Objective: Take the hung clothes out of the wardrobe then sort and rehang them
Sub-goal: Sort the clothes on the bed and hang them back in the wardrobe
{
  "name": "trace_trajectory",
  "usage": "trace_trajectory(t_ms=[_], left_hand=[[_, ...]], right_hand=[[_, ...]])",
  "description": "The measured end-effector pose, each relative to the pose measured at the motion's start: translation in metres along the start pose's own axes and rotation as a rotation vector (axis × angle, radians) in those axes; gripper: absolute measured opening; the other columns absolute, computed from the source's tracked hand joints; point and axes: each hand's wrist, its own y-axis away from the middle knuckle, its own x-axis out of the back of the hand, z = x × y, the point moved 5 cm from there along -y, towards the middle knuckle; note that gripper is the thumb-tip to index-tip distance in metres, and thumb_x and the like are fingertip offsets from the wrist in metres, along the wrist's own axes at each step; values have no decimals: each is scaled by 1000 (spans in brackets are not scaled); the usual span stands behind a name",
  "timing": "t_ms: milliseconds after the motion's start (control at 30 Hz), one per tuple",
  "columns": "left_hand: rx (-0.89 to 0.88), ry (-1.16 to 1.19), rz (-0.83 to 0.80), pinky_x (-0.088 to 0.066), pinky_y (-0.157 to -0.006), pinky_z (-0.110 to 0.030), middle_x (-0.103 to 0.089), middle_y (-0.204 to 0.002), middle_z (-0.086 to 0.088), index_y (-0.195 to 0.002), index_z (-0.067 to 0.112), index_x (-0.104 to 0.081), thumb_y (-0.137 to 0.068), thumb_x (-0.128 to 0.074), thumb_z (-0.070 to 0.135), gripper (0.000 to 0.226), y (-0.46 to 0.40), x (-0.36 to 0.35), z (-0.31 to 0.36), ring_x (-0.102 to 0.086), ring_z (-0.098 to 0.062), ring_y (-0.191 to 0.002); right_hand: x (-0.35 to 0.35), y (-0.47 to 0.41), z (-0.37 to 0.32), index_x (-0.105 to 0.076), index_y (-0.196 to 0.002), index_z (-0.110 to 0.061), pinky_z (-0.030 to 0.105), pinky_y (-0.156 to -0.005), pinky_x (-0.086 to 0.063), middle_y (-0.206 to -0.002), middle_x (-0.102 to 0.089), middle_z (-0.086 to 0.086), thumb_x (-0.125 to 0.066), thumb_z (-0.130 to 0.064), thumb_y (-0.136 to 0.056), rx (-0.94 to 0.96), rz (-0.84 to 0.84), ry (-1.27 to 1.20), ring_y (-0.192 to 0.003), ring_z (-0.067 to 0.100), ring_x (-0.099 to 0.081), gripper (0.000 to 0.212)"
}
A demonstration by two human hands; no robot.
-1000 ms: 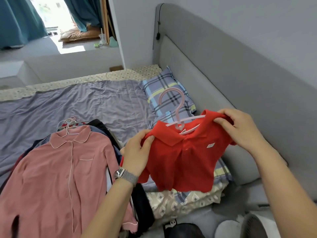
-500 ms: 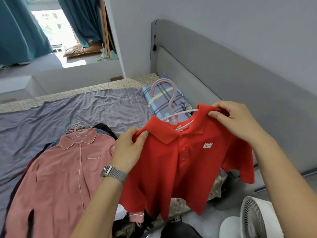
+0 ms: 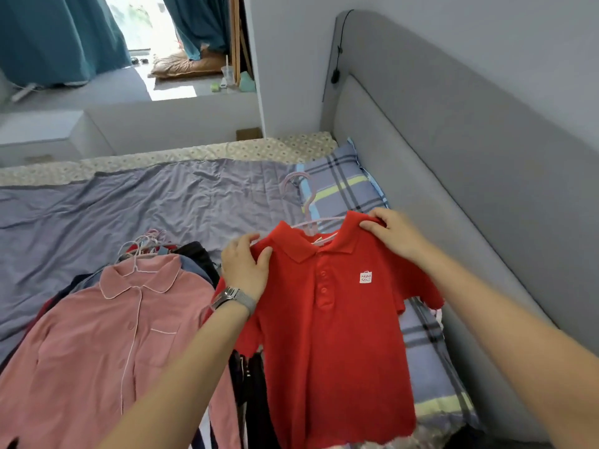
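Note:
A red polo shirt (image 3: 330, 335) on a pale pink hanger (image 3: 306, 202) hangs spread out in front of me, above the bed. My left hand (image 3: 246, 267) grips its left shoulder and my right hand (image 3: 393, 233) pinches its right shoulder. The hanger's hook sticks up above the collar. To the left, a pink button-up pyjama shirt (image 3: 97, 345) lies on top of a pile of dark clothes (image 3: 197, 257), their hanger hooks (image 3: 142, 246) bunched at the top.
The bed has a wrinkled purple sheet (image 3: 136, 209) and plaid pillows (image 3: 343, 189) along the grey padded headboard (image 3: 453, 176) on the right. Beyond the bed are a raised grey ledge (image 3: 97, 92), teal curtains (image 3: 58, 37) and a bright window.
The red shirt has unfolded and now hangs full length, lower and nearer the bed. The view tilted down, and the fan at the bottom right left the frame.

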Motion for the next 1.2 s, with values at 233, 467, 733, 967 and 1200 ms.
trace_trajectory(t_ms=[233,467,733,967,1200], left_hand=[[164,-39,-28,-33,-99,-37,-62,-112,-14,-114,2,-60,-76,-46,34,51,-28,-26,-80,-51,-31,-112],[413,-65,-71,-38,-99,-37,-59,-121,-15,-119,1,-56,-89,-57,10,31,-5,-22,-174,-51,-30,-114],[566,50,-246,-49,-87,-31,-64,-99,-2,-96,29,-59,-90,-54,12,19,4,53,-249,-62,-15,-83],[631,104,-201,-41,-73,-19,-59,-92,4,-100,23,-56,-92,-51,11,15,-5,139,-345,-57,-13,-83],[716,233,-147,-45,-82,-28,-61,-93,1,-104,18,-56,-91,-43,3,24,7,170,-429,-60,-21,-93]], right_hand=[[-116,-142,97,-34,-141,-9,45,-111,-24,-145,-38,16,-55,-30,-93,-315,-96,461,-135,34,-31,56],[-295,-99,41,-3,-152,-14,50,-118,-3,-160,-8,6,-54,-26,-89,-167,-591,453,-147,29,-4,82],[-393,-81,-102,-66,-102,-1,28,-71,-45,-116,-65,19,-42,-11,-92,51,-1185,432,-79,24,-57,28],[-464,-125,-181,-38,-136,-4,37,-104,-38,-138,-46,15,-50,-18,-90,58,-890,479,-128,33,-44,50],[-543,-146,-181,-12,-149,-7,46,-107,-30,-148,-32,13,-60,-32,-87,-280,-557,431,-135,34,-28,83]])
